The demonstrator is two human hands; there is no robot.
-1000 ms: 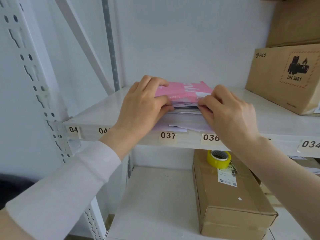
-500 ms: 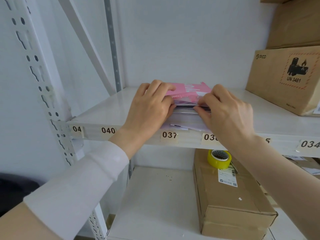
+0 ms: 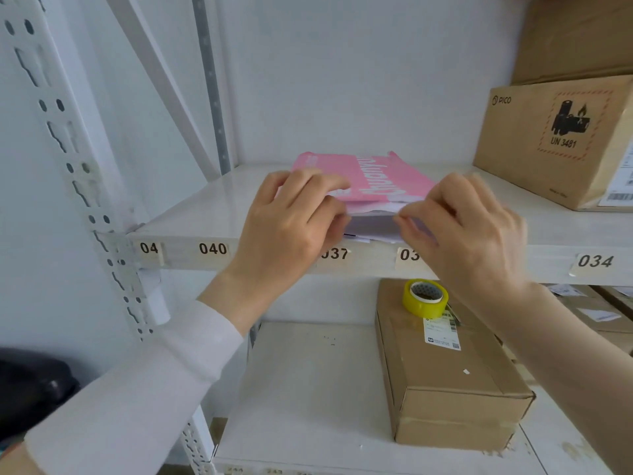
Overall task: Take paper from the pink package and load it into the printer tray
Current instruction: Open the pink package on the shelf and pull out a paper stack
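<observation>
The pink package (image 3: 368,180) is seen lying flat at the front edge of the upper shelf (image 3: 205,217), its torn open end turned toward the camera and raised a little. A white paper stack (image 3: 373,228) is exposed beneath that flap and slightly overhangs the shelf lip above the numbered labels. The left hand (image 3: 291,221) is closed on the package's left front corner, with fingers laid over the pink wrapper and thumb underneath. The right hand (image 3: 469,228) is pinched on the right front edge, where wrapper and paper meet; exactly which layer is gripped cannot be told. Open shelf surface is left on both sides of the package, wider to the left. To the right, well apart, 1 brown PICO carton (image 3: 555,142) is seen. On the lower shelf, 1 yellow tape roll (image 3: 425,298) is rested on 1 cardboard box (image 3: 448,382).
</observation>
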